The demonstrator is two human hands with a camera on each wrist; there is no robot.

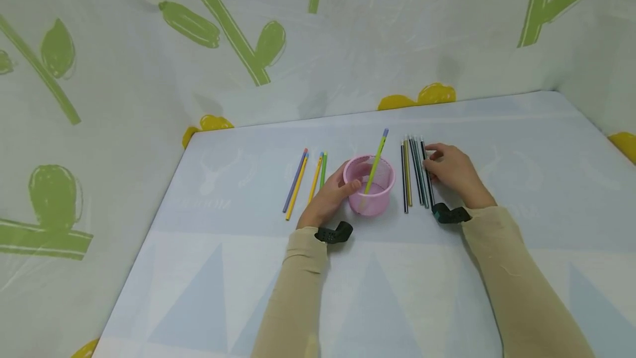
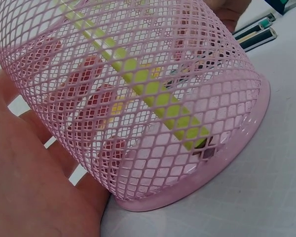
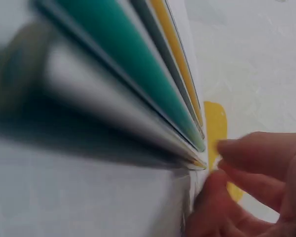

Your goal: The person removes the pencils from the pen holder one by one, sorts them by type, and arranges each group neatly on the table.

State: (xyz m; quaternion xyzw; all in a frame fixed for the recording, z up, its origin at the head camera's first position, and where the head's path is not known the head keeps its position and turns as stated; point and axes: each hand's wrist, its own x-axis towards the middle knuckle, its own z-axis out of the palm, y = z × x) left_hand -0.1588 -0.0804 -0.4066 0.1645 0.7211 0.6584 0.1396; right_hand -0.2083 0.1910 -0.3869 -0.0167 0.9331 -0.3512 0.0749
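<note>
A pink mesh pencil cup (image 1: 370,206) stands on the table, tilted in the left wrist view. My left hand (image 1: 328,198) holds its left side, with the thumb over the rim and fingers round the mesh. One yellow-green pencil (image 1: 376,162) leans inside the cup, its lower end visible through the mesh (image 2: 158,98). My right hand (image 1: 454,173) is at the upper part of the rightmost dark pencil (image 1: 428,181). In the right wrist view its bent thumb and fingers (image 3: 256,153) are apart, beside the pencils' far ends; contact is unclear.
Several dark, teal and gold pencils (image 1: 410,175) lie side by side right of the cup. Left of it are a purple pencil (image 1: 295,181), two yellow-orange ones (image 1: 297,187) and a green one (image 1: 323,169). A patterned wall (image 1: 338,59) borders the table (image 1: 208,247) behind.
</note>
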